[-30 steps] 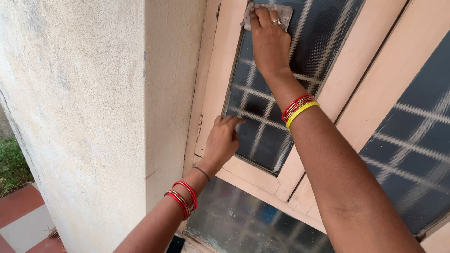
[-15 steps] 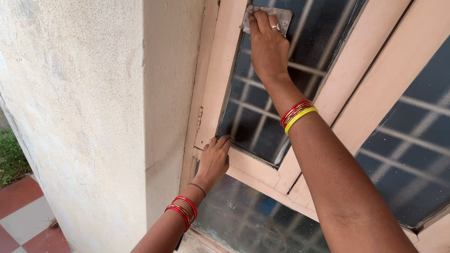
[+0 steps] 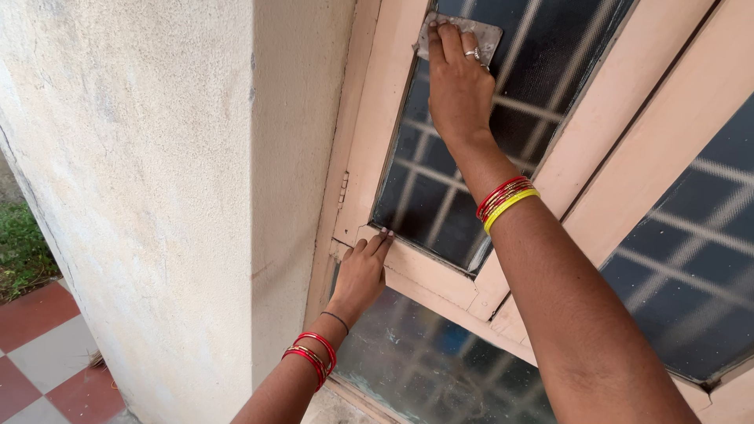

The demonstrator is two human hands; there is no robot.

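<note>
Pressing a flat grey cloth (image 3: 459, 33) to the dark mesh-textured pane (image 3: 440, 188), right hand (image 3: 458, 86) lies open-palmed on it, near the top left corner. Left hand (image 3: 363, 271) rests, fingers extended, gripping nothing, on the peach wooden frame (image 3: 424, 275). Rough plaster wall (image 3: 157, 196) at left. Panes visible: three.

Plastered pillar (image 3: 157, 180) stands close on left of window frame (image 3: 369, 141), leaving narrow gap. Glass pane (image 3: 448, 188) below right hand (image 3: 458, 86) free. Left hand (image 3: 363, 271) blocks lower frame corner.
</note>
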